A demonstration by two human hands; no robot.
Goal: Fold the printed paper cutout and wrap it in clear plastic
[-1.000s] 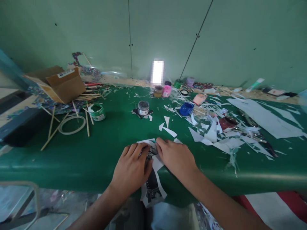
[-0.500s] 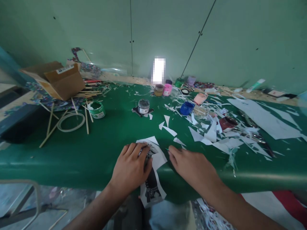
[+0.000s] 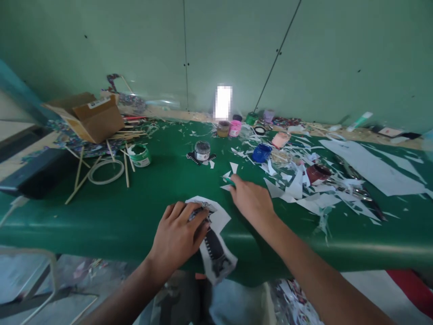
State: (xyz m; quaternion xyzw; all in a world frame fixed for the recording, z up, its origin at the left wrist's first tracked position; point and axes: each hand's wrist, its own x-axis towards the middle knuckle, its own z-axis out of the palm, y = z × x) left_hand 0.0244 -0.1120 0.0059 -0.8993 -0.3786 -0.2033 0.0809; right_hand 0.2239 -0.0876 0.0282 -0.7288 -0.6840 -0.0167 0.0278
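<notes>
Bent over a printed paper sheet (image 3: 221, 220), my left hand (image 3: 176, 231) holds it against the table near the front edge. The paper has a dark patterned figure on it, partly hidden under my fingers, and its lower end hangs past the edge. My right hand (image 3: 253, 198) is closed around a slim green tool (image 3: 229, 181), its kind mostly hidden by the fingers. That hand is apart from the sheet, farther back, beside small white paper scraps (image 3: 234, 167). Behind the sheet, a clear jar (image 3: 202, 151) stands on a dark cut-out piece (image 3: 192, 157).
On the left are a cardboard box (image 3: 101, 124), wooden sticks (image 3: 80, 169), a tape ring (image 3: 101, 172) and a green paint jar (image 3: 140, 155). A blue paint jar (image 3: 261, 153), dark red jar (image 3: 318, 174) and large white sheet (image 3: 372, 167) lie right among many scraps.
My right hand has moved away from the sheet, up and slightly left towards the scraps, with the green tool. The sheet has turned slightly, its lower end swinging right, under my left hand.
</notes>
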